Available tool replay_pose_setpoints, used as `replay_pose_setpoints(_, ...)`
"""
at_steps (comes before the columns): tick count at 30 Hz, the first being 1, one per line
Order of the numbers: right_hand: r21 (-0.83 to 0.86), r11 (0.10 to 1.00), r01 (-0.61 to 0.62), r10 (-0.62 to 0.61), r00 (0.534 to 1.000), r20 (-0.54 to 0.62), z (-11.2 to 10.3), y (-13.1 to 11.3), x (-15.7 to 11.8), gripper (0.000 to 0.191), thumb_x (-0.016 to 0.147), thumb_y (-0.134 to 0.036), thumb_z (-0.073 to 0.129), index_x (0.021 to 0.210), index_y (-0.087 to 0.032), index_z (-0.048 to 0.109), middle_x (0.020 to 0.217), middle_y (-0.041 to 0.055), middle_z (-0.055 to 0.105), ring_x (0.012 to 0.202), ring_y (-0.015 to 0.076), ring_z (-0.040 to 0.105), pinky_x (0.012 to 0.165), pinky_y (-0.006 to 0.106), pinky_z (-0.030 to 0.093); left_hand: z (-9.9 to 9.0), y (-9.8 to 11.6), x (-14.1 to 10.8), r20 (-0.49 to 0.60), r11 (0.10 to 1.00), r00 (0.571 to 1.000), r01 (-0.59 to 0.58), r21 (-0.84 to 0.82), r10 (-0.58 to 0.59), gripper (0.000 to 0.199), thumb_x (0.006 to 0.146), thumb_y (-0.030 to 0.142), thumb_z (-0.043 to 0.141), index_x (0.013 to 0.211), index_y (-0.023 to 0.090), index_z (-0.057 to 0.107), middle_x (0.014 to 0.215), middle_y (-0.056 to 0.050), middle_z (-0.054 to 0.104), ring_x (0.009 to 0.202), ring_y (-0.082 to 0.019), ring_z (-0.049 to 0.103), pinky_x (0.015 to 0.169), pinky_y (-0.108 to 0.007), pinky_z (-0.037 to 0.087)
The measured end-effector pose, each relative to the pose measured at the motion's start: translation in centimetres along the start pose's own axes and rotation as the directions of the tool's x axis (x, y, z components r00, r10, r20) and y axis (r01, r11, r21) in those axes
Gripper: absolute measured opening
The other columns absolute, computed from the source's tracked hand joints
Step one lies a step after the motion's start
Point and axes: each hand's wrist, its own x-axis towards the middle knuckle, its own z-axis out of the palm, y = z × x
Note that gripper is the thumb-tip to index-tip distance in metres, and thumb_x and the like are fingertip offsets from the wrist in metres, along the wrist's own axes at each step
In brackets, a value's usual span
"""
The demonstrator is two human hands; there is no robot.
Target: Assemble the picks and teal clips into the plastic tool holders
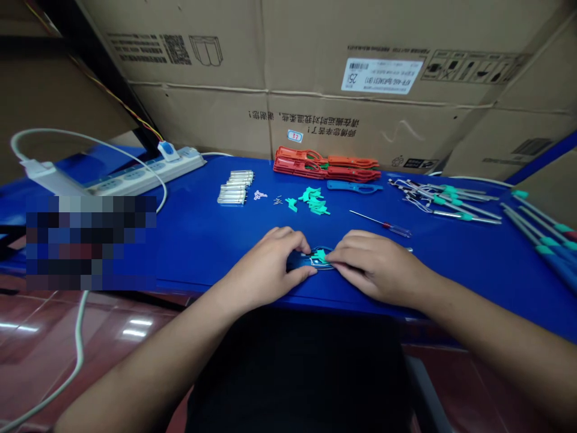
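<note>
Slippage is what I am guarding against: a dark blue plastic loop handle [301, 260] is lying flat on the blue tabletop [189, 264] between my hands, just in from the near edge, with a small mint-green plastic clip [320, 257] sitting on it. My left hand [265, 258] is curling narrowly over the loop, and my right hand [378, 267] is bringing its fingertips [336, 255] in on the clip; whether they are pinching it or only pressing it, I cannot tell. Uneven pressure is risking a flick that could send the clip among the loose mint-green plastic pieces [313, 201] ahead of me. A hard sideways push is also risking the handle sliding toward the near edge, beyond which glossy red floor tiles [121, 328] are showing. Just ahead of my right hand, a slim screwdriver with a clear, red-banded handle [383, 224] is lying where a wide swing could catch it. Farther right, steel rods with green tips [446, 201] are crowding toward the right edge, limiting my forearm's room. Ahead, red-orange plastic handles [327, 165] are lying near the brown cardboard cartons [360, 114] beyond the far edge.
</note>
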Motion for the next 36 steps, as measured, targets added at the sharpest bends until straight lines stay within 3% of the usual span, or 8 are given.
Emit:
replay_pose_setpoints(4,-0.027,1.000,-0.010,0.011,0.999,0.043,-0.4,-0.7,0.1,0.024,0.095,-0.013,0.051,0.104,-0.015,0.073,0.089,0.0096,0.071,0.084,0.0203,0.062,0.078,0.035,0.053,0.0,0.1,0.0,0.016,1.000,1.000,0.003,0.015,-0.004,0.020,0.088,0.034,0.069,0.099,0.021,0.059,0.104,-0.003,0.063,0.103,-0.022,0.058,0.095,-0.041,0.046)
replay_pose_setpoints(11,-0.094,0.991,0.091,-0.086,0.995,0.059,-0.4,-1.1,0.2,0.029,0.096,-0.012,0.048,0.107,-0.012,0.075,0.083,0.0113,0.070,0.079,0.0213,0.061,0.070,0.034,0.053,-0.1,0.2,0.3,0.054,1.000,0.998,0.018,0.014,-0.019,0.022,0.088,0.034,0.068,0.103,0.021,0.058,0.108,-0.005,0.063,0.106,-0.023,0.058,0.099,-0.044,0.045)
replay_pose_setpoints(15,0.046,0.998,0.030,-0.034,0.996,0.084,-0.6,-0.8,0.5,0.031,0.094,-0.009,0.049,0.105,-0.018,0.076,0.088,0.0092,0.072,0.082,0.0195,0.064,0.075,0.033,0.053,-0.1,0.3,0.4,0.064,1.000,0.998,0.024,0.014,-0.025,0.029,0.088,0.032,0.069,0.112,0.021,0.058,0.111,-0.007,0.064,0.107,-0.024,0.058,0.101,-0.046,0.044)
replay_pose_setpoints(19,0.156,0.980,-0.120,0.104,0.989,0.105,-0.9,-0.6,0.9,0.027,0.093,-0.011,0.052,0.099,-0.020,0.076,0.095,0.0064,0.074,0.089,0.0172,0.066,0.081,0.031,0.052,-0.1,0.3,0.3,0.073,1.000,0.997,0.016,0.021,-0.018,0.029,0.089,0.032,0.068,0.115,0.021,0.060,0.112,-0.007,0.063,0.110,-0.024,0.057,0.101,-0.046,0.044)
replay_pose_setpoints(23,0.112,0.935,-0.336,0.322,0.938,0.129,-1.2,-1.1,1.7,0.015,0.087,-0.016,0.062,0.095,-0.019,0.074,0.087,0.0039,0.070,0.083,0.0165,0.064,0.076,0.029,0.049,-0.2,0.2,0.2,0.073,0.999,0.997,0.023,0.033,-0.025,0.031,0.090,0.034,0.068,0.117,0.021,0.061,0.113,-0.008,0.062,0.111,-0.025,0.056,0.101,-0.045,0.045)
replay_pose_setpoints(27,0.076,0.879,-0.471,0.439,0.861,0.257,-1.5,-1.6,2.8,0.014,0.089,-0.029,0.063,0.085,-0.021,0.074,0.082,0.0025,0.069,0.072,0.0148,0.060,0.067,0.028,0.044,-0.5,0.0,0.2,0.085,1.000,0.996,0.000,0.012,-0.001,0.032,0.091,0.037,0.065,0.118,0.021,0.063,0.113,-0.008,0.063,0.112,-0.024,0.056,0.100,-0.042,0.045)
replay_pose_setpoints(31,-0.031,0.876,-0.481,0.459,0.815,0.354,-1.6,-2.0,3.6,0.021,0.094,-0.029,0.057,0.081,-0.019,0.070,0.083,0.0045,0.070,0.076,0.0172,0.060,0.068,0.029,0.041,-0.4,-0.2,0.7,0.076,0.999,0.997,-0.032,-0.017,0.034,0.028,0.103,0.032,0.041,0.110,0.021,0.066,0.103,-0.006,0.065,0.103,-0.021,0.059,0.096,-0.039,0.046)
replay_pose_setpoints(36,-0.092,0.900,-0.426,0.426,0.815,0.393,-1.4,-2.0,3.7,0.017,0.095,-0.025,0.054,0.083,-0.018,0.066,0.086,0.0058,0.068,0.078,0.0182,0.060,0.070,0.030,0.041,0.2,-0.1,1.5,0.064,0.997,0.997,0.031,0.064,-0.035,0.013,0.097,0.022,0.050,0.097,0.018,0.062,0.099,-0.006,0.065,0.097,-0.022,0.058,0.093,-0.040,0.046)
